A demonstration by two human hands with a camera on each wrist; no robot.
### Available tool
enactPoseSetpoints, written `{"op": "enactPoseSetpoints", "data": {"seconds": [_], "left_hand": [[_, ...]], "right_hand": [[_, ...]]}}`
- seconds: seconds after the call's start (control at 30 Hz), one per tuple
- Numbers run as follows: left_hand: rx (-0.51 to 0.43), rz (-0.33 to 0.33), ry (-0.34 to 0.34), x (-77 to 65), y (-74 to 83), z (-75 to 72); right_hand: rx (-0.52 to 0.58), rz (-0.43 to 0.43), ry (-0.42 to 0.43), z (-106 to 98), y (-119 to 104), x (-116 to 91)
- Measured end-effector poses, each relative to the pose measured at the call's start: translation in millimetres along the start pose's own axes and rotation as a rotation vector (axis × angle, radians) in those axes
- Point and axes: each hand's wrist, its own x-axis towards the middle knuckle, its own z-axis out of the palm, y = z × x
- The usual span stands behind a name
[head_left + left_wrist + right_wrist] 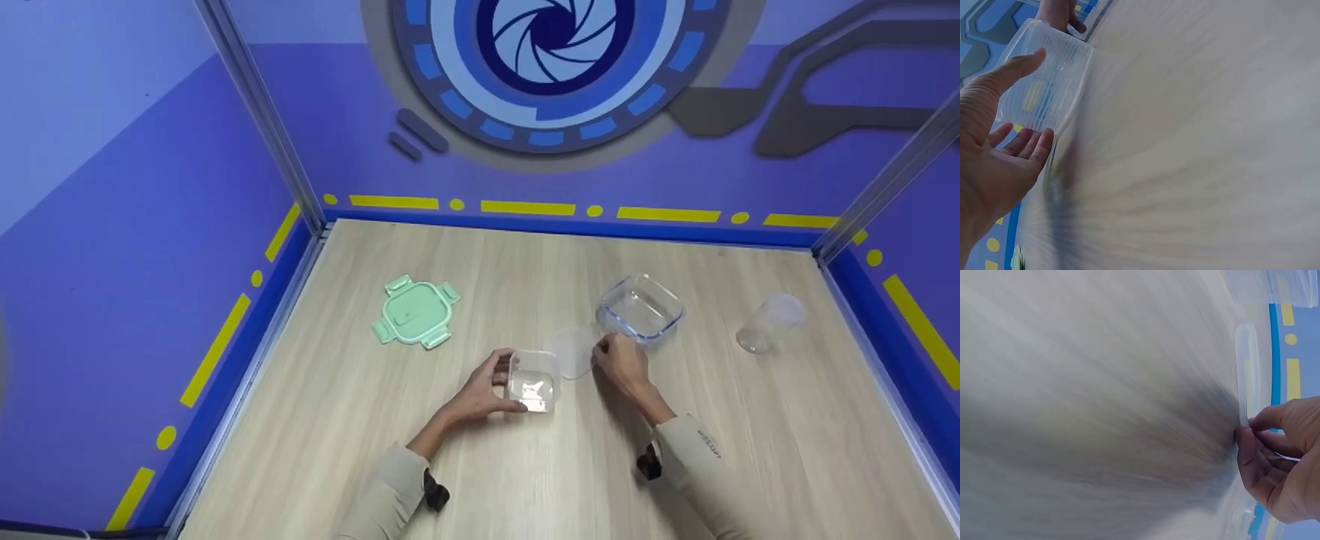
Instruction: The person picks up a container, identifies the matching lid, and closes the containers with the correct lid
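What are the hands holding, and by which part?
The left hand grips the small clear container by its sides; the right hand pinches the translucent lid by its edge.

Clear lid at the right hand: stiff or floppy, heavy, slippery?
The clear lid is probably fairly stiff: the right hand pinches it at one edge, yet no sag shows. Likely light for its size, since it looks thin and plastic-like. It may pivot or slip, as the fingers grip only a small part of it.
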Motion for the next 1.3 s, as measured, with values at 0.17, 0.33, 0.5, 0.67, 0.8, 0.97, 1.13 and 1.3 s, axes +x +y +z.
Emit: {"op": "enactPoseSetpoints", "data": {"seconds": [0.17,0.33,0.5,0.67,0.8,0.97,1.13,1.3], "left_hand": [[-0.021,0.012,-0.013,1.3,-0.4,0.9],[0.018,-0.005,0.002,1.3,0.4,2.5],[0.019,-0.002,0.001,-0.3,1.0,3.1],[-0.005,0.011,0.005,-1.4,-0.4,4.6],[-0.028,0.023,0.018,-0.8,-1.6,5.7],[-0.022,0.011,0.018,-3.9,-3.3,7.6],[0.013,0.003,0.011,-3.5,-2.5,7.6],[0.05,-0.007,0.017,-0.4,2.8,7.6]], "right_hand": [[0.079,0.025,0.003,-9.4,-6.5,-6.2],[0.204,0.015,0.013,-18.3,-13.0,-11.2],[0.39,0.096,-0.043,-26.5,-14.5,-14.9],[0.612,0.262,-0.181,-33.9,-10.7,-17.3],[0.807,0.345,-0.248,-37.8,-4.9,-16.8],[0.943,0.361,-0.313,-37.9,3.5,-20.1],[0.962,0.385,-0.318,-43.6,2.6,-22.1],[1.03,0.363,-0.271,-58.0,-5.9,-21.7]]}}
